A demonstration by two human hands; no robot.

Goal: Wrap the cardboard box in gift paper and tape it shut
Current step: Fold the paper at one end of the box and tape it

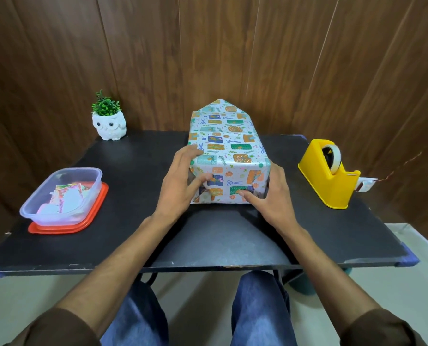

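Note:
The box (226, 146), covered in white gift paper printed with small presents and scissors, stands in the middle of the black table (208, 240). At its far end a pointed paper flap sticks up. My left hand (180, 186) holds the box's near left corner, fingers over the top edge and thumb pressing the folded paper on the near face. My right hand (270, 196) lies against the near right corner, thumb pressing the near face. A yellow tape dispenser (328, 174) with a roll of tape stands to the right.
At the left sits a clear plastic container (63, 196) with paper scraps, resting on its red lid. A white owl pot with a green plant (109, 121) stands at the back left. A wooden wall rises right behind the table.

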